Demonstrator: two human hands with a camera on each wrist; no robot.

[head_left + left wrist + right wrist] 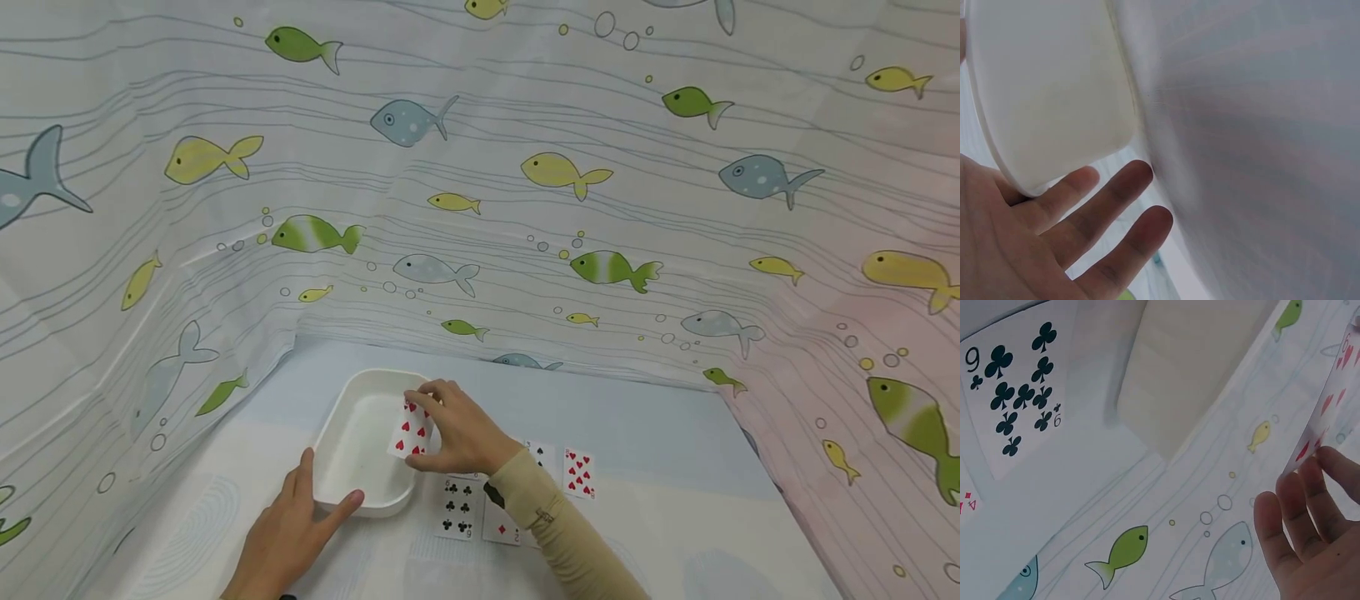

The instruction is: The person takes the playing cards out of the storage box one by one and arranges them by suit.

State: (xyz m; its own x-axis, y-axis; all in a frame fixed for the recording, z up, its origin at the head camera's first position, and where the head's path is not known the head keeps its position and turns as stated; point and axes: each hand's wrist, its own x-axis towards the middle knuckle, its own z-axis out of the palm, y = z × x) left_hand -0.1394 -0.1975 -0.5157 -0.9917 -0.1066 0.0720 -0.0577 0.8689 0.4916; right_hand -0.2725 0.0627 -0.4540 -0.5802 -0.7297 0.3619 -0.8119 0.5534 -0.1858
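Observation:
A white plastic tub (pixel 367 433) stands on the table, its pale side filling much of the left wrist view. My left hand (pixel 288 517) rests at its near-left corner, thumb over the near rim, fingers extended along the outside; three fairly straight fingers show in the left wrist view. My right hand (pixel 457 429) pinches a six of hearts (pixel 408 429) by its edges, above the tub's right side. Beside the tub lie a six of clubs (pixel 456 508) and a two of diamonds (pixel 501 527), partly under my right forearm.
Farther right are a spades card (pixel 542 457) and a hearts card (pixel 579 473). A nine of clubs (pixel 1019 387) and the corner of a red four (pixel 967 503) show in the right wrist view. Fish-patterned sheeting (pixel 480 208) walls the table at the back and sides.

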